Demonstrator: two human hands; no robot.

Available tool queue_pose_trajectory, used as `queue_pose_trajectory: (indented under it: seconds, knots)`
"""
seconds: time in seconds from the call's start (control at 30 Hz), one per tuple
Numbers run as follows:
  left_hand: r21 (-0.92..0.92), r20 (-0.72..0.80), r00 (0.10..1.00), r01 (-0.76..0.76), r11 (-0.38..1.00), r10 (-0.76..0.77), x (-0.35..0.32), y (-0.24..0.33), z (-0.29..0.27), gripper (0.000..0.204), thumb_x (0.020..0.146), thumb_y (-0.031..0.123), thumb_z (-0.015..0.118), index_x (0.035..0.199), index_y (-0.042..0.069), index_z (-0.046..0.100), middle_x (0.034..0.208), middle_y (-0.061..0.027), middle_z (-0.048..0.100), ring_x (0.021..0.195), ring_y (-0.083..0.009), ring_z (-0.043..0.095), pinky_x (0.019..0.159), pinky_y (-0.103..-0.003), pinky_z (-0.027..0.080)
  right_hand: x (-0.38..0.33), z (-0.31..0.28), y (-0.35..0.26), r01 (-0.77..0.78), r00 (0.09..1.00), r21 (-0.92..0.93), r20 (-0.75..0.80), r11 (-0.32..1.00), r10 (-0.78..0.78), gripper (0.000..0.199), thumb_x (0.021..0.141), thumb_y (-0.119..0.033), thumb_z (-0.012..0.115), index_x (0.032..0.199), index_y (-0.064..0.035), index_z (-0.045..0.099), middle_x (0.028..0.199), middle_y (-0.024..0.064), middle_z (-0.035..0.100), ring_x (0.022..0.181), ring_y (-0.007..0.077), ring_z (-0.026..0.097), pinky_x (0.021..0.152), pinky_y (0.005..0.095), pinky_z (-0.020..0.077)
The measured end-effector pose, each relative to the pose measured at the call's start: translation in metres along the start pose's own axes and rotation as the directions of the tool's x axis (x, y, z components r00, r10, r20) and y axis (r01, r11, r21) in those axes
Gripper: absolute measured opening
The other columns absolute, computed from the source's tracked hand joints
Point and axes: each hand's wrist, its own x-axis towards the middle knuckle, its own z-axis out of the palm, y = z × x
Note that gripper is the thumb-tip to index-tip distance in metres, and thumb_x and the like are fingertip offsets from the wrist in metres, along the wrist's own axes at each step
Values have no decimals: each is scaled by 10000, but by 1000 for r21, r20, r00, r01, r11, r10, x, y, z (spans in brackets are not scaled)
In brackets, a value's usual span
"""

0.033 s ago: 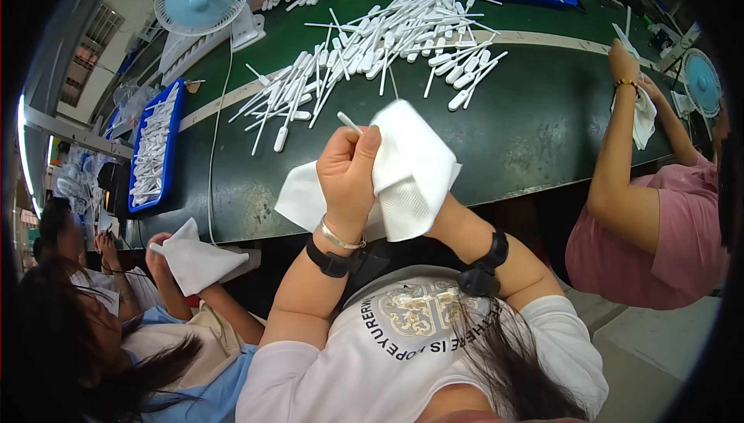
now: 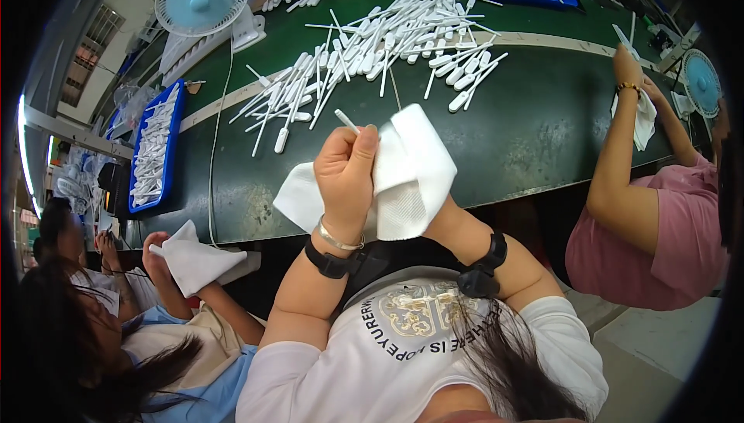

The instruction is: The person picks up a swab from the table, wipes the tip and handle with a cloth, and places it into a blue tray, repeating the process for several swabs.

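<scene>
White stick (image 2: pixel 346 120) and white cloth (image 2: pixel 417 163) in hand
The left hand (image 2: pixel 346 169) pinches the stick; the right hand's grip, hidden by cloth, cannot be told.

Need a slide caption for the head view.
Left hand grips a white stick, right hand hidden by a white cloth, before piled white droppers on a green table.

1 downward head-height fisheye view
</scene>
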Motion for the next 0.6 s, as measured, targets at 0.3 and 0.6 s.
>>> queue_pose_trajectory:
  seconds: [0.3, 0.6]
  knots:
    - [-339, -125, 960, 198, 920, -252, 20, 8, -21, 160, 858, 157, 530, 745, 44, 519, 500, 23, 430, 391, -33, 360, 358, -159, 267, 2, -31, -8, 54, 972, -438, 228, 898, 53, 156, 718, -161, 627, 744, -38, 534, 719, 88, 499, 679, 186, 506, 598, 299, 415]
    - [-204, 0, 976, 212, 956, -217, -5, 1, 1, 97, 848, 113, 535, 802, 28, 541, 550, 2, 477, 435, -45, 402, 410, -171, 318, -6, -11, 12, -430, 881, 214, 312, 877, 356, 266, 837, -131, 508, 1078, -26, 470, 929, 63, 524, 816, 155, 507, 733, 273, 422]
